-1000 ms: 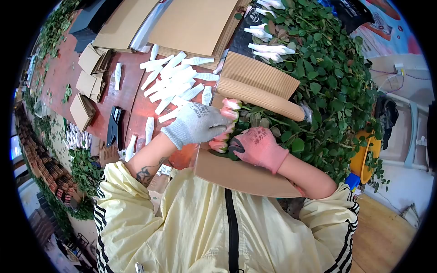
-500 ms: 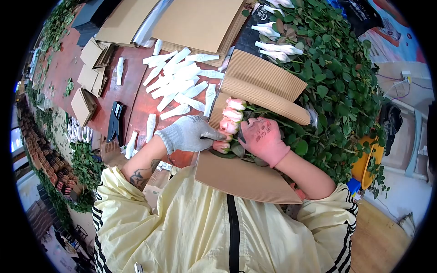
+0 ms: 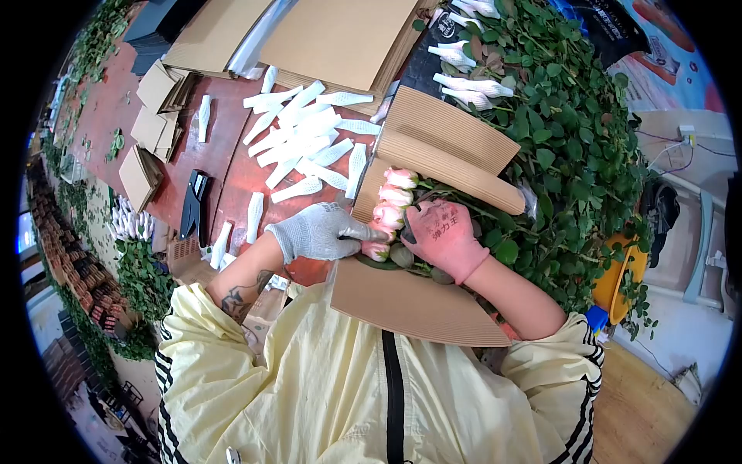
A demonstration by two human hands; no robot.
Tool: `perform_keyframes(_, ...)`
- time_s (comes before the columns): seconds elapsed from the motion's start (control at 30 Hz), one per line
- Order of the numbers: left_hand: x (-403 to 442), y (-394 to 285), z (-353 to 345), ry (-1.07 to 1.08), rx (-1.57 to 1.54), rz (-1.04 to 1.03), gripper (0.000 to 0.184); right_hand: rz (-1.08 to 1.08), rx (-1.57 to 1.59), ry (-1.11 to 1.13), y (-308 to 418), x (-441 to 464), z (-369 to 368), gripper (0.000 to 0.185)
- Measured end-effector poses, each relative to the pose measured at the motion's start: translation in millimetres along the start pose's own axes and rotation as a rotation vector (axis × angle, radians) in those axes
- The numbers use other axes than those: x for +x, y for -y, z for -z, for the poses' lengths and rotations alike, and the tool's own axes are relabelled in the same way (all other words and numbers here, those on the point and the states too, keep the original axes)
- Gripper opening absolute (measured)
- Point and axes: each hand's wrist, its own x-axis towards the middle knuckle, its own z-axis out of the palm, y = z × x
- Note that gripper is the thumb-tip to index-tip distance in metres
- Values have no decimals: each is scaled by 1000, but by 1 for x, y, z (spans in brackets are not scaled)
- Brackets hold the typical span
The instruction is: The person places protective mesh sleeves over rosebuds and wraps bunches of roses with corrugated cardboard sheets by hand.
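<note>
Left hand (image 3: 318, 232): we are touching roses (image 3: 395, 195), grip unclear.
Right hand (image 3: 442, 237): we are curling it beside them, hold unclear.

The roses (image 3: 395, 195) are coloured pale pink, the left glove (image 3: 317, 232) grey, the right glove (image 3: 442, 236) pink; the cardboard (image 3: 444, 124) is ribbed brown.

Black bag (image 3: 610, 29) upper right, beside poster (image 3: 669, 66). Outlet (image 3: 687, 133) on wall. Blue item (image 3: 596, 318) near yellow plastic (image 3: 623, 284). Wood floor (image 3: 641, 379) lower right.
</note>
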Motion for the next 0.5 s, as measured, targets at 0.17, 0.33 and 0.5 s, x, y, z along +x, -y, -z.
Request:
perform_keyframes(0.17, -2, -12, 3, -88, 82, 10, 41, -4, -31, 27, 5, 3, 1, 35)
perform_keyframes(0.33, 16, -33, 15, -203, 425, -134, 31, -56, -31, 49, 3, -12, 24, 34)
perform_keyframes(0.5, 20, -44, 32, -100, 615, -92, 25, -298, -15, -645, -70, -11, 84, 41)
